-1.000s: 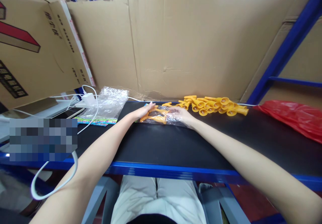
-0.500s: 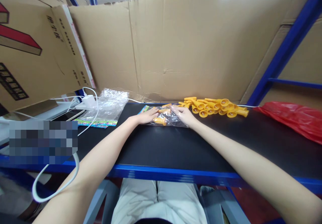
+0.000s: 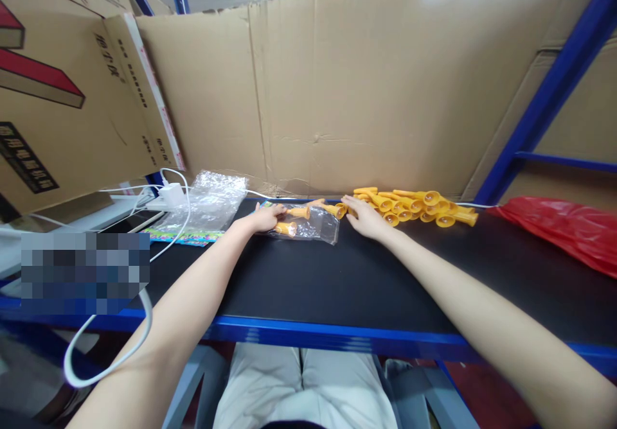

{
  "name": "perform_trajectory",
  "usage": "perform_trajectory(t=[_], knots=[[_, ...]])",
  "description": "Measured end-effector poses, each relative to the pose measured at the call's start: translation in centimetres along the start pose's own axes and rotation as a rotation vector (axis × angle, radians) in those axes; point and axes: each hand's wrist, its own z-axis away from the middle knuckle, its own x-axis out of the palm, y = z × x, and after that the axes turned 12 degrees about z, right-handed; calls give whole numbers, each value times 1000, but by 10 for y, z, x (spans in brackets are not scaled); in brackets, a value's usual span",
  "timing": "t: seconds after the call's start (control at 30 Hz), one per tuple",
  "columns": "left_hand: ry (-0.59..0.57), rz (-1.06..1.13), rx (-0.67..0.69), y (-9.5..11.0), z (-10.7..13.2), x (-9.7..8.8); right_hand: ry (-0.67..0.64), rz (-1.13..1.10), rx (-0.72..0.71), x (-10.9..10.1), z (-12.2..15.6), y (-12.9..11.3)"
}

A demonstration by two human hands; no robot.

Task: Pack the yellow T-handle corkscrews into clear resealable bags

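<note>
My left hand (image 3: 265, 218) is closed on the left end of a clear plastic bag (image 3: 321, 227), covering much of its colourful header. Yellow trumpet-shaped toy horns (image 3: 299, 212) lie in and on this bag; glare hides exactly which are inside. One more horn (image 3: 334, 210) lies at the bag's upper right, partly over it or within it. To the right, my right hand (image 3: 365, 218) has its fingers stretched and apart at the left edge of a pile of yellow toy horns (image 3: 414, 205). Its fingertips reach a horn there, with no firm grip visible.
Several flat clear bags with colourful headers (image 3: 212, 204) lie left, beside a white charger (image 3: 171, 192), cable and phone (image 3: 132, 221). A red plastic bag (image 3: 563, 230) sits far right. Cardboard (image 3: 313, 95) walls the back of the black tabletop (image 3: 308, 281), which has a blue front edge.
My right hand has left the bag and moved slightly right to the horn pile. My left hand and the bag have shifted left, uncovering more horns.
</note>
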Motion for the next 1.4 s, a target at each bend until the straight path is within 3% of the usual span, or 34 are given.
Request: perform_trajectory(t=[0.13, 0.23, 0.43, 0.6, 0.77, 0.97, 1.07, 1.17, 1.3, 1.4], knots=[[49, 108, 69, -4, -9, 8, -146, 173, -6, 1, 4, 4], [70, 114, 74, -7, -14, 11, -137, 249, 1, 0, 6, -3], [39, 96, 105, -14, -19, 12, -103, 316, -116, 1, 4, -16], [0, 116, 144, -17, -21, 11, -82, 402, -14, -10, 4, -29], [0, 194, 99, -14, -17, 7, -230, 430, 146, -26, 6, -40], [-34, 331, 174, -15, -13, 4, -583, 516, 263, -50, 10, -48], [-37, 366, 184, -16, -14, 5, -655, 494, 265, -58, 11, -50], [21, 304, 157, -16, -15, 7, -638, 421, 229, -62, 11, -50], [84, 192, 124, -16, -18, 12, -669, 215, 130, -66, 10, -51], [100, 148, 116, -18, -20, 14, -712, 46, 153, -68, 10, -51]])
